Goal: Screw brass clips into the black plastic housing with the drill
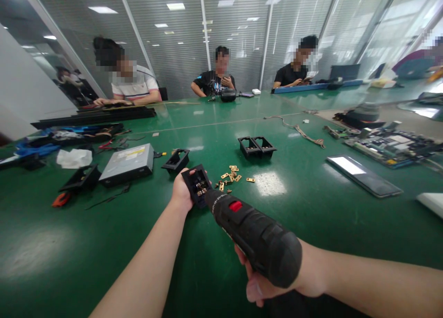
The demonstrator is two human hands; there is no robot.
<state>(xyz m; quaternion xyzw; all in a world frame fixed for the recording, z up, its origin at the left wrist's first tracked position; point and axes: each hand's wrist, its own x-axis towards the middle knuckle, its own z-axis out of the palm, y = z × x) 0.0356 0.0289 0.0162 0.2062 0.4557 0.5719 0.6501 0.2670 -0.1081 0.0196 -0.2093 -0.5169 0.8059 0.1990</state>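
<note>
The small black box (194, 176) sits tipped up in the left hand (180, 192), its open side facing the viewer – shiny gold bits show inside. The fat black drill (258, 235) has a red button (236, 206) on top and is in the right hand (265, 285). It lies slantwise, its nose at the box's lower right edge – too dark there to see if its tip touches anything.

A green table (86, 253) stretches across the frame. Metal plates (237, 178) lie mid-frame, a disc drive (126, 166) left, a circuit board (391, 145) right.
</note>
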